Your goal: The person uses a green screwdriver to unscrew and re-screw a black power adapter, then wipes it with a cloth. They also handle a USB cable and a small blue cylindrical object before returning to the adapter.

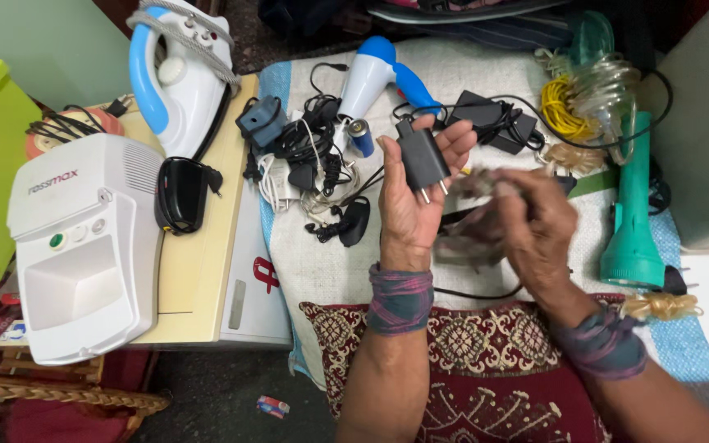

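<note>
Head view. The left hand [412,193], palm up, cradles a black plug adapter [422,158] with its pins pointing toward the wrist; the grip is a loose, half-open curl around the adapter. The right hand [535,226] is motion-blurred just beside it, over a dark cable [469,293]; whether its grip is wide or narrow cannot be told. Behind the hands, on a white cloth [330,267], lie a tangle of chargers [301,156], a hair dryer [371,74] and a green torch [633,213]. On the counter [198,271] at left stand an iron [182,74] and a white nebuliser [84,246].
</note>
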